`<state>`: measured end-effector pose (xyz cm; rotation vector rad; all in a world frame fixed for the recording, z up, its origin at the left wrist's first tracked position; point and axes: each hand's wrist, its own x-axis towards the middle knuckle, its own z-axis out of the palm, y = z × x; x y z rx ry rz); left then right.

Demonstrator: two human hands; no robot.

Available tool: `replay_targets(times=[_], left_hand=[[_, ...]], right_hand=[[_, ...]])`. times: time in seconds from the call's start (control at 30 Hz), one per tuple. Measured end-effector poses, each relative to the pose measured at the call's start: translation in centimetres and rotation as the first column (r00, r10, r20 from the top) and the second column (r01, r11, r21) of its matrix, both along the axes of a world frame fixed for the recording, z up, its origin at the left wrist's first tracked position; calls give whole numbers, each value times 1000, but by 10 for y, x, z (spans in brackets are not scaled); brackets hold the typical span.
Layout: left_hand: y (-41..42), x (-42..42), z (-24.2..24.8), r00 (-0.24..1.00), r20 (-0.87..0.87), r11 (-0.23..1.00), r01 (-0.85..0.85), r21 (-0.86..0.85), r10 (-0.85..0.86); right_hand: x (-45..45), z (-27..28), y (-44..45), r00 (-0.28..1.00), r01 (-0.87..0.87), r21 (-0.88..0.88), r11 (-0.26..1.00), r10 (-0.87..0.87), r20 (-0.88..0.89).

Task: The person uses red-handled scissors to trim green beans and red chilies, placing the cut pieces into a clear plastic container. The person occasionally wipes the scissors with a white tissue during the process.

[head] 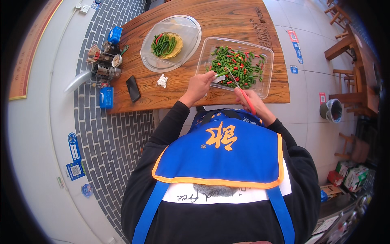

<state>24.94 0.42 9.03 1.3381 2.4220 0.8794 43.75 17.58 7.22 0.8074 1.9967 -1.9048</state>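
My left hand (199, 86) holds a green chili pepper (223, 74) by one end, with something white at the fingertips, above the near left part of a clear plastic tray (267, 82). Cut pieces of green and red chili (240, 65) lie spread in the tray. In my right hand (251, 100) are red-handled scissors (248, 102), their blades pointing up and left beside the held chili. Farther left, whole green chilies and a red one (164, 45) rest in a yellow basket (178, 48) on a clear lid over a round tray (192, 23).
On the wooden table (128, 45) lie a black phone (133, 88) and a crumpled white tissue (162, 80). Blue tissue boxes (106, 97), toothpicks (94, 54) and metal holders (105, 70) stand along the left edge by the wall. A lined bin (331, 110) stands on the floor at right.
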Motion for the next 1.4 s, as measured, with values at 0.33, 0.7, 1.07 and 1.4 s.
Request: replay_targets(times=[0.33,0.7,1.07,1.4], left_hand=[[7,1,1,986,-153,998,66,11,-63],[16,-3,-7,992,-116,999,49,0,-49],[16,5,1,991,-54,993,120,1,-120],[7,1,-8,949,312,987,-14,159,-37]], right_hand=[[2,-4,0,998,58,26,998,-58,16],[4,-8,2,987,98,-5,995,-96,126],[2,-3,-6,1000,-7,-22,1000,7,2],[4,4,-5,998,64,-44,997,-63,31]])
